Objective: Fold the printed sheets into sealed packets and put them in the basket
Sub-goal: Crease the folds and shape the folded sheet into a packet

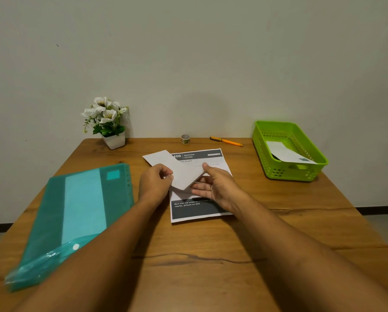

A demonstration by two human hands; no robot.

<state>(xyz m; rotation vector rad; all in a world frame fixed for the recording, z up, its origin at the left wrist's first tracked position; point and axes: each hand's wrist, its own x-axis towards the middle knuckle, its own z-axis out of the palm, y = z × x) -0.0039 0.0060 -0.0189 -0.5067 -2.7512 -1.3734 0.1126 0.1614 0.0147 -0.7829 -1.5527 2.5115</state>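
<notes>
Already 1 packet [287, 153] sits in the basket [261, 152]; left hand [154, 183] and right hand [218, 188] pinch a folded sheet [182, 174].

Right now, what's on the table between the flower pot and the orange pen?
In the head view, a small tape roll stands between the flower pot and the orange pen, nearer the pen.

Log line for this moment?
left hand, right hand: hold folded white paper sheet | flat printed sheet beneath | green plastic basket: one white packet
</notes>
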